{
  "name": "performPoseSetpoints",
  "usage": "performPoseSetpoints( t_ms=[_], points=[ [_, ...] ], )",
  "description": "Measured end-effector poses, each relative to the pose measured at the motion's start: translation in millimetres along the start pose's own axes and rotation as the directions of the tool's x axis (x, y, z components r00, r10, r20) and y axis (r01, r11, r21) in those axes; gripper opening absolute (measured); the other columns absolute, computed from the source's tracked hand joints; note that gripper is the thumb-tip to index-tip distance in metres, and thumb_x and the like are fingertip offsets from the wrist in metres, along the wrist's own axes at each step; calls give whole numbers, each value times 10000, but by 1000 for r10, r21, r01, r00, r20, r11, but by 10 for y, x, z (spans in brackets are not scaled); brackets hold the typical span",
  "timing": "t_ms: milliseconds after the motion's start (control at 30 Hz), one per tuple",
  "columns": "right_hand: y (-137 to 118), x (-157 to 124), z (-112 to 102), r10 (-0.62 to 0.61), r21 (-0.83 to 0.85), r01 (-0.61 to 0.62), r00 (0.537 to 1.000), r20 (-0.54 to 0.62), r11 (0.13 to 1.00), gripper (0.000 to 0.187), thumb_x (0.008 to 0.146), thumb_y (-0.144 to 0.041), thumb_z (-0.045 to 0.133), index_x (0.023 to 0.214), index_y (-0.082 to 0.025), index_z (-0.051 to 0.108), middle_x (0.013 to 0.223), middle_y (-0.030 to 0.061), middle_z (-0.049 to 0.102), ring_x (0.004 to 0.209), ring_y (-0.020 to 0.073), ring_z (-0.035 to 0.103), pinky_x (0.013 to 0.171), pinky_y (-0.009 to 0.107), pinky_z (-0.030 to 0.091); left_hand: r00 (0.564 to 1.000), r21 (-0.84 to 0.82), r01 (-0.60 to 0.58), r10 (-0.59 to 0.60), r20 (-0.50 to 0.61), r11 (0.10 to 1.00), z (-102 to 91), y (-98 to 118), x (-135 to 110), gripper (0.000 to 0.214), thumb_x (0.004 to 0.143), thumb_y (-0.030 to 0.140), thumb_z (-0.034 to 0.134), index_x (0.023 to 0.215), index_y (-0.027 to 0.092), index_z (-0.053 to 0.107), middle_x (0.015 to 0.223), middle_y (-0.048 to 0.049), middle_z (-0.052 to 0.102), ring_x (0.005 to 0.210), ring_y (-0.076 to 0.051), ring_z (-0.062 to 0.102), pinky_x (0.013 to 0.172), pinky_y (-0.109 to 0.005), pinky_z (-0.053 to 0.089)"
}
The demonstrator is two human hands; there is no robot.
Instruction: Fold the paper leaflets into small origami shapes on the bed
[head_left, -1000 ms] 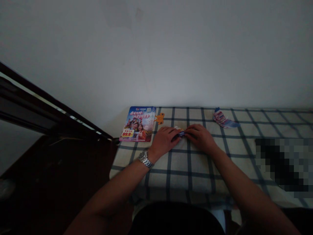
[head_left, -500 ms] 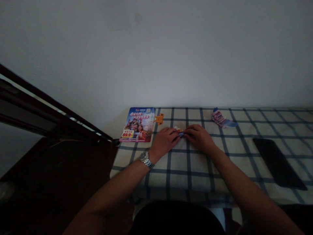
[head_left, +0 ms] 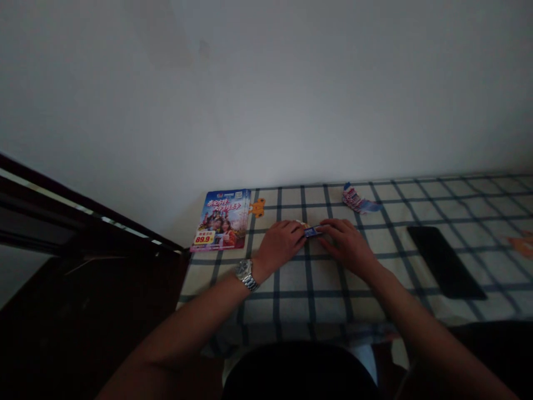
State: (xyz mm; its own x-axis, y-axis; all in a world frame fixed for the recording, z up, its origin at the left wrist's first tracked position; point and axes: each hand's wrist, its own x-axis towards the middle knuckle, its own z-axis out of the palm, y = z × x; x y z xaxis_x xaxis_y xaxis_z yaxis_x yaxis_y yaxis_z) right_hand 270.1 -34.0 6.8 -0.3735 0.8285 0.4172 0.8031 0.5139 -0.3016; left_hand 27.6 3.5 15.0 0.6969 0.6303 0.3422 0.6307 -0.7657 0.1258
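Note:
On the checked cloth (head_left: 291, 283) my left hand (head_left: 280, 246), with a metal watch (head_left: 245, 273) on its wrist, and my right hand (head_left: 347, 244) meet fingertip to fingertip. Both pinch a small blue folded paper piece (head_left: 312, 231) lying between them on the cloth. The fingers of both hands are curled down onto it. The room is dim, so the piece's detail is hard to read.
A stack of colourful flyers (head_left: 220, 219) lies at the far left corner, with a small orange paper shape (head_left: 257, 208) beside it. A folded red-and-blue paper object (head_left: 357, 199) sits near the wall. A dark phone (head_left: 444, 261) lies right. Dark wooden furniture (head_left: 83, 261) stands left.
The view has shifted to the right, and an orange scrap has come into sight at the right edge. My hands stay pressed together on the small paper piece.

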Motion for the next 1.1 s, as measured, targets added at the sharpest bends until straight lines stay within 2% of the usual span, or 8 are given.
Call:
performPoseSetpoints(
  t_ms=[167,267,433,567,833,1100],
  points=[
    [72,-398,-204,141,-61,-147,986,-94,987,259,1000,-331,625,1236,-244,684,1288,106,683,1156,314,620,992,489,534,996,-50,-77,79,30,996,25,248,248,239,1020,358,627,1180,185,670,1201,-80,692,1115,-254,641,982,-427,517],
    [128,-680,-357,243,-125,-262,958,-153,957,264,1002,-374,614,1224,-246,677,1315,121,671,1167,336,617,971,508,521,989,-113,-140,145,36,984,69,456,420,267,1031,369,601,1222,191,661,1256,-78,678,1146,-259,632,1003,-430,513],
    [242,-1145,-617,338,-233,-396,907,-251,888,285,981,-409,633,1198,-228,664,1412,153,626,1221,369,594,1008,549,466,966,-245,-234,252,47,941,186,869,710,349,1047,358,567,1364,217,604,1285,-77,668,1168,-248,633,1027,-424,511],
    [346,-1423,-720,398,-299,-490,860,-319,819,295,976,-428,628,1181,-219,657,1436,172,617,1193,385,591,1000,572,438,948,-294,-283,312,57,913,268,1144,898,409,1060,357,532,1446,221,547,1303,-85,664,1165,-247,636,1018,-418,519],
    [405,-1641,-796,509,-283,-579,812,-285,765,350,974,-483,628,1182,-201,650,1377,180,657,1161,381,603,965,548,449,926,-332,-322,368,84,886,452,1445,1110,445,1053,365,535,1471,214,531,1269,-91,673,1149,-245,634,999,-407,526],
    [329,-1664,-861,499,-268,-575,812,-304,773,340,978,-463,629,1213,-218,637,1361,174,662,1135,391,596,953,570,457,919,-341,-338,385,81,877,491,1534,1144,407,1046,375,549,1418,213,569,1252,-83,678,1128,-245,633,987,-413,533]
  ],
)
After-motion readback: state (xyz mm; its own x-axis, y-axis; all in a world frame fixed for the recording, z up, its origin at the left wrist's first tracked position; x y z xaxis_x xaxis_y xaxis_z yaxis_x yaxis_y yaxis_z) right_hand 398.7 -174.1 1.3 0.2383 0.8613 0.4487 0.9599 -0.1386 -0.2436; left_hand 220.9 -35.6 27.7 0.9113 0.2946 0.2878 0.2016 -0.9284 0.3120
